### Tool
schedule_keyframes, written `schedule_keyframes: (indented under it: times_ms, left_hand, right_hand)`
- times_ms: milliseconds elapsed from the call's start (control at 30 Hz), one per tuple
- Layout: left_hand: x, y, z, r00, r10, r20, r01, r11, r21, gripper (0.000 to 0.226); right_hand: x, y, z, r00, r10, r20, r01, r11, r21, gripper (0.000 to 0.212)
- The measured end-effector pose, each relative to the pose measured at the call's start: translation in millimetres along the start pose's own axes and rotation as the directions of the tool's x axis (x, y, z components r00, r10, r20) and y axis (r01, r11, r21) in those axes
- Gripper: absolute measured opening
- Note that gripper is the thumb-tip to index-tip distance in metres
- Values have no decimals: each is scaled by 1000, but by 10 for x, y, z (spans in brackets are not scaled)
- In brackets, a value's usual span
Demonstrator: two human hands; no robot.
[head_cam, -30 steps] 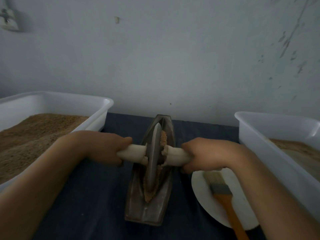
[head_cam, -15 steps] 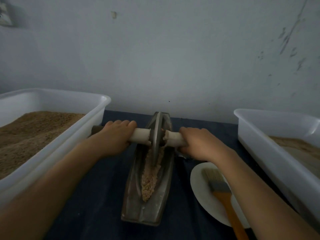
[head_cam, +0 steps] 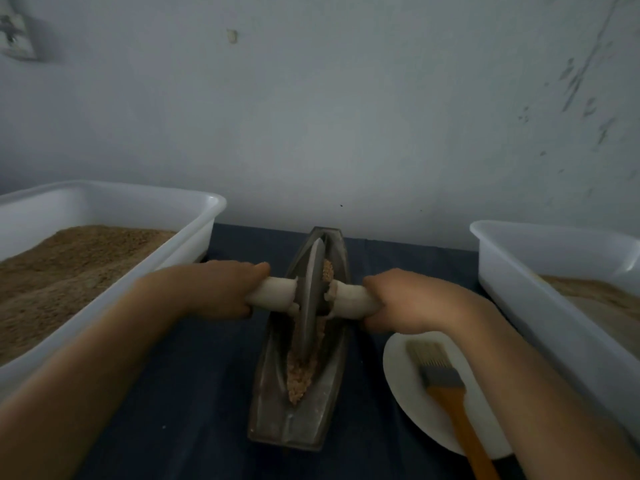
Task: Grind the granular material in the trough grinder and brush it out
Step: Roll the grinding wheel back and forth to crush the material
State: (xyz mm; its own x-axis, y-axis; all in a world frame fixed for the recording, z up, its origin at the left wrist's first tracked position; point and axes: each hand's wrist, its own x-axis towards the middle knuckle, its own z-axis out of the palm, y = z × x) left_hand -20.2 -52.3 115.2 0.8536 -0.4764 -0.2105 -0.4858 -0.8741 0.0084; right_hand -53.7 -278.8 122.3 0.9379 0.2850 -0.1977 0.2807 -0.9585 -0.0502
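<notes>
The grain point(head_cam: 302, 374) is heaped in the groove of the metal trough point(head_cam: 277, 403) at the middle of the dark worktop point(head_cam: 194, 393), partly hidden behind the upright grinding wheel point(head_cam: 309, 303), with a few grains stuck to the wheel's right face. The pale handle point(head_cam: 273, 295) through the wheel is grasped on each side, the left hand point(head_cam: 211, 289) and right hand point(head_cam: 408, 303) being clenched round it, so that the handle's ends and most of the fingers are covered. A brush point(head_cam: 446, 386) is laid on a white plate point(head_cam: 405, 386) just right of the trough, its handle cut off by the lower edge, and white tubs of brown meal at left point(head_cam: 194, 230) and right point(head_cam: 512, 271) are cropped at the sides.
</notes>
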Motion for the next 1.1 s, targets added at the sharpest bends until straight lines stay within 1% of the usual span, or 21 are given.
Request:
schedule_keyframes:
  times_ms: [67, 133, 200, 333, 400, 467, 533, 600, 667, 700, 767, 833, 900, 967, 1033, 1100]
  left_hand:
    - [-100, -2, -66, 991, 21, 129, -16, 999, -40, 33]
    - [-169, -11, -98, 981, 34, 190, -22, 998, -65, 31]
    - [-185, -17, -97, 980, 41, 196, -24, 996, -87, 29]
    - [-71, -33, -49, 989, 20, 146, -4, 994, -106, 30]
    - [36, -51, -4, 998, 4, 56, 0, 997, -83, 29]
    - [172, -73, 71, 993, -25, -112, 26, 1000, 5, 29]
    - [317, -83, 181, 941, -23, -337, 69, 990, 124, 31]
    - [409, -91, 276, 870, -8, -493, 101, 982, 161, 33]
    - [436, -109, 332, 829, 2, -559, 93, 986, 141, 33]
    - [432, -114, 344, 825, 4, -565, 84, 988, 129, 34]
    - [412, -110, 333, 843, 0, -538, 80, 989, 125, 36]
    - [368, -88, 278, 882, -18, -471, 93, 986, 136, 37]
    - [293, -65, 204, 932, -26, -361, 78, 988, 131, 38]
    - [183, -45, 135, 972, -11, -234, 33, 995, 92, 36]
    - [45, -20, 64, 995, 8, -95, -5, 1000, 29, 35]
    - [-74, -2, -6, 999, 27, 36, -26, 999, -22, 35]
  right_hand:
    - [-112, -37, -63, 997, -31, 73, 30, 999, 14, 20]
    - [-187, -56, -95, 992, -45, 114, 46, 999, -8, 26]
    - [-188, -70, -94, 992, -45, 115, 49, 998, -31, 30]
    - [-38, -29, -52, 998, -28, 50, 29, 1000, -10, 24]
    - [57, 35, -10, 1000, -16, -14, 16, 1000, 4, 22]
    - [161, 117, 59, 993, -2, -114, 1, 1000, -13, 21]
    - [261, 191, 137, 973, 8, -231, -21, 998, -53, 20]
    - [343, 237, 215, 933, -8, -359, -37, 992, -117, 22]
    - [400, 253, 286, 875, -43, -482, -54, 981, -186, 25]
    - [411, 249, 310, 853, -52, -520, -64, 977, -202, 27]
    - [403, 229, 322, 848, -46, -528, -76, 976, -206, 26]
    - [355, 207, 294, 886, -23, -464, -70, 981, -183, 22]
    - [280, 176, 233, 939, -3, -343, -48, 989, -138, 21]
    - [182, 122, 152, 982, 15, -188, -29, 997, -74, 21]
    - [72, 54, 65, 998, 14, -53, -15, 1000, -11, 21]
    - [-46, -10, -18, 999, -4, 34, 3, 1000, 23, 23]
